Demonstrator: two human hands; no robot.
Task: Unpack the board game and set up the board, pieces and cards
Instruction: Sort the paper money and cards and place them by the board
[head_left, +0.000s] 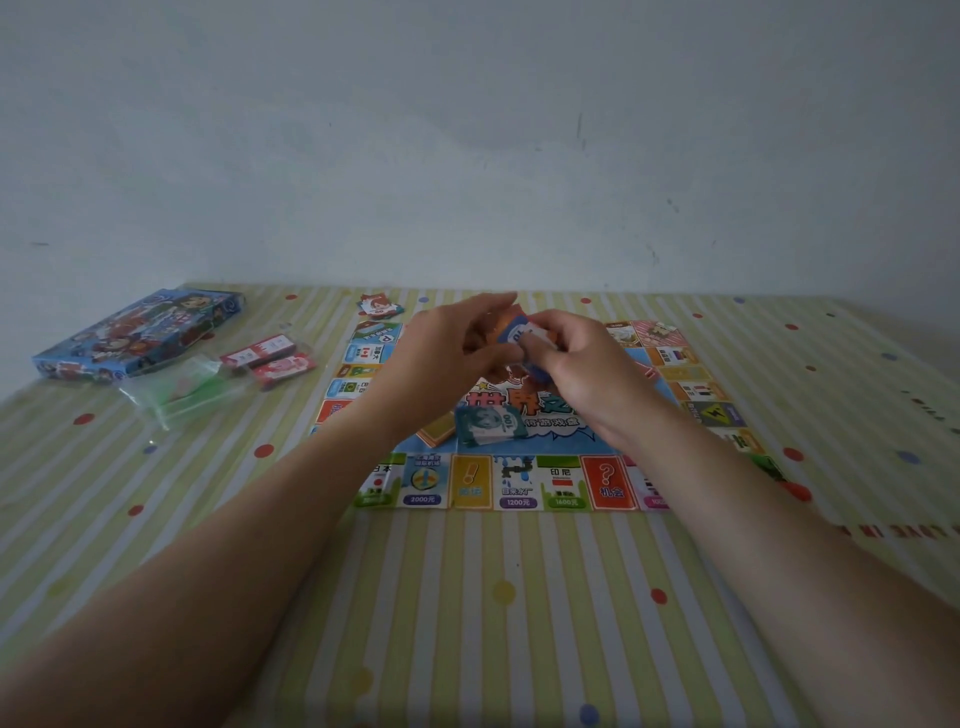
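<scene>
The colourful game board (519, 483) lies flat on the striped tablecloth. Above its middle, my left hand (447, 353) and my right hand (576, 358) together hold a small bundle of paper play money (514, 327), orange and blue-white notes showing between the fingers. A green stack of notes marked 100 (488, 423) rests on the board just below my hands. An orange card (434, 434) lies beside it, partly hidden by my left wrist.
The blue game box (140, 332) sits at the far left. Near it lie a clear plastic bag (176, 389) and two red card packs (270, 358). A small red-white card pile (379, 305) lies beyond the board's far left corner. A wall rises behind the table.
</scene>
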